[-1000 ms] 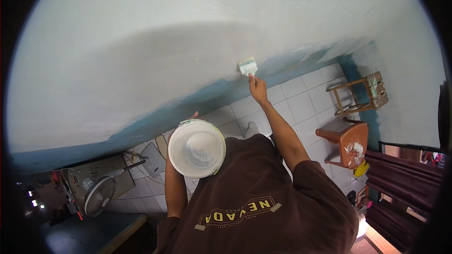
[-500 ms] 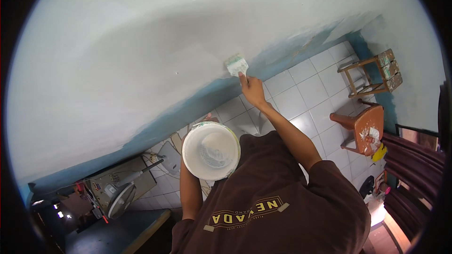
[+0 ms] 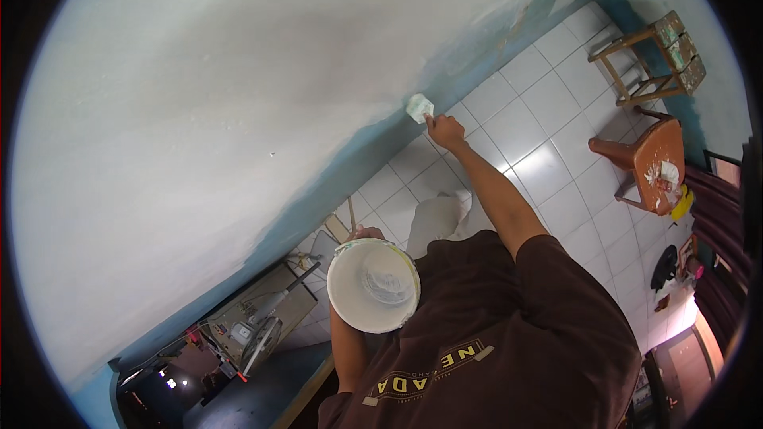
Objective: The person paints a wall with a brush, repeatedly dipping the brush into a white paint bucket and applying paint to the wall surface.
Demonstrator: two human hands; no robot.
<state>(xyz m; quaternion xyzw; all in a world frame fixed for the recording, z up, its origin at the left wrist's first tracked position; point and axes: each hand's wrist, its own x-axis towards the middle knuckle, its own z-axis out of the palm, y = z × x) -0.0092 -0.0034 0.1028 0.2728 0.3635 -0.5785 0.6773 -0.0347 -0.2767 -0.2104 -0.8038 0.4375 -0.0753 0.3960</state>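
My right hand (image 3: 447,133) grips the handle of a wide paintbrush (image 3: 420,108) smeared with white and pale green. Its bristles rest against the wall (image 3: 238,87), where the white coat meets a blue lower band (image 3: 350,160). Held close to my chest is a white paint bucket (image 3: 346,286), with a little whitish paint (image 3: 387,284) at the bottom. My left hand (image 3: 367,233) is at the bucket's far rim, fingers closed around its side; most of the hand is hidden behind the bucket.
White floor tiles (image 3: 509,103) run along the wall. To the right stand a paint-spattered wooden stool (image 3: 675,52) and a brown plastic stool (image 3: 656,163) with scraps on its seat. A fan (image 3: 261,345) and a board with wires stand at lower left, beside a dark blue surface (image 3: 278,385).
My right hand has carried the brush slightly right, from the white area to the blue border. The view has turned and shifted, and the bucket sits a little lower and further right.
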